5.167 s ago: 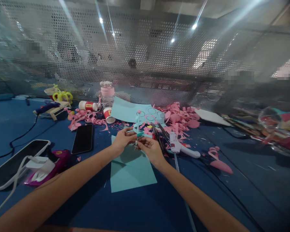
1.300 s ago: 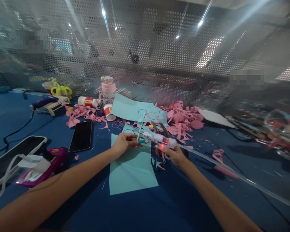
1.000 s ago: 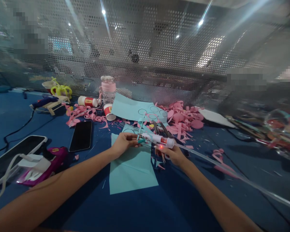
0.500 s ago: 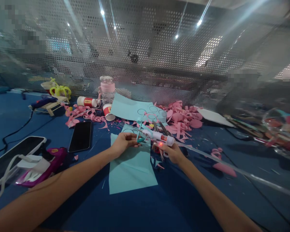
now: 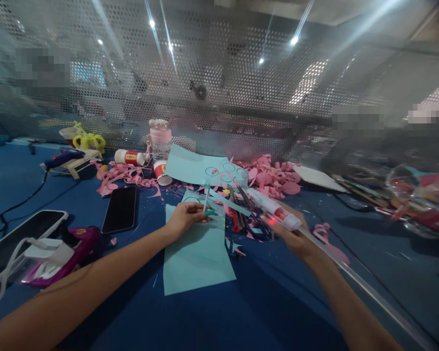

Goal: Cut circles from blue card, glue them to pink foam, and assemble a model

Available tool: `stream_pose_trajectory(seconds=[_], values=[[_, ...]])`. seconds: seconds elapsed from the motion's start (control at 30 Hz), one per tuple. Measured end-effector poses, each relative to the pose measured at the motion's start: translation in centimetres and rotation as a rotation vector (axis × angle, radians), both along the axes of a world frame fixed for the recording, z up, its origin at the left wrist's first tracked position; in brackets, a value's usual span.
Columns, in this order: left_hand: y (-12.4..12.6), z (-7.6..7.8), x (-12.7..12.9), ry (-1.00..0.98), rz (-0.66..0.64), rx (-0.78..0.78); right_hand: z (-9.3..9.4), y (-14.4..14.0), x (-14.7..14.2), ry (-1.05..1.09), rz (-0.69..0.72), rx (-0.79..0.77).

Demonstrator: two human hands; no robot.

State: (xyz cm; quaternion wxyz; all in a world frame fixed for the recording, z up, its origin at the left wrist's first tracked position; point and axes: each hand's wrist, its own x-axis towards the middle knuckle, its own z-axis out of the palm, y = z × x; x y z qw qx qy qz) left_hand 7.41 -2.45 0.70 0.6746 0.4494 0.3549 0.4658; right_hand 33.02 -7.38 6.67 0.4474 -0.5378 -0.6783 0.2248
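Note:
My left hand [image 5: 185, 218] pinches a small teal paper strip piece [image 5: 207, 200] above a light teal paper sheet [image 5: 195, 253] lying on the blue table [image 5: 241, 312]. My right hand [image 5: 296, 239] grips a white hot glue gun [image 5: 274, 210] with a red light glowing at its handle. The gun's nozzle points toward the far left, a hand's width away from the paper piece. Its cable [image 5: 366, 287] trails toward the lower right. Scissors [image 5: 237, 214] lie between my two hands.
A black phone [image 5: 120, 209] lies left of the sheet, with a pink device [image 5: 64, 253] and a tablet [image 5: 18, 239] nearer the left edge. Pink paper scraps [image 5: 270, 176], a teal sheet with drawn circles [image 5: 201, 168], a glue bottle [image 5: 129, 157], a pink-lidded jar [image 5: 160, 139] and a perforated metal screen [image 5: 219, 73] stand behind.
My right hand has drawn the glue gun to the right, away from the teal paper piece. My left hand keeps holding the piece in place.

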Motion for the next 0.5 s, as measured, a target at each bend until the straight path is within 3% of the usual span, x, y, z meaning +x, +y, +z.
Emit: stream_pose_trajectory(seconds=[0.07,0.17,0.23,0.37,0.5], values=[[0.1,-0.1,0.0,-0.026,0.017,-0.011,0.6,-0.5,2.2,-0.381,-0.110,0.178],[0.1,-0.2,0.0,-0.069,0.020,-0.017,0.0,-0.6,4.6,-0.820,-0.321,0.072],[0.1,-0.2,0.0,-0.089,0.013,-0.015,-1.3,-0.3,5.5,-0.990,-0.428,-0.027],[0.1,0.0,-0.1,-0.100,0.009,-0.038,-3.1,0.3,5.7,-1.096,-0.418,-0.021],[-0.1,0.5,0.0,-0.110,-0.020,-0.002,-1.9,0.2,3.2,-0.936,-0.509,0.200]])
